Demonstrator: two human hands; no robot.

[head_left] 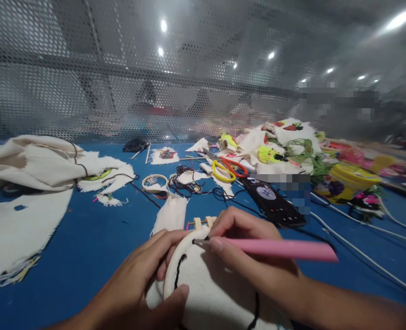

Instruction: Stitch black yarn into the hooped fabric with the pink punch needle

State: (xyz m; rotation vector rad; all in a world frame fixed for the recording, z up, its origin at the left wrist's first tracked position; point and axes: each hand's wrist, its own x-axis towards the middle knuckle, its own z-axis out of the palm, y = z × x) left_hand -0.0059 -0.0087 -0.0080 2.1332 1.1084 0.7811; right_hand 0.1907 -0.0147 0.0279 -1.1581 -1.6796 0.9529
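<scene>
Embroidery hoop (203, 293) in left hand's (144, 279) grip; pink needle tool (278, 248) above.

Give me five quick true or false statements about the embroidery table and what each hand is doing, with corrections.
1. The right hand holds a pink-handled punch needle. True.
2. The left hand grips the embroidery hoop at its left edge. True.
3. The cloth in the hoop bears green stitching. False: the stitched line is black.
4. The scissors lie beyond the hoop and have yellow and orange handles. True.
5. The table is covered in red. False: its surface is blue.
</scene>
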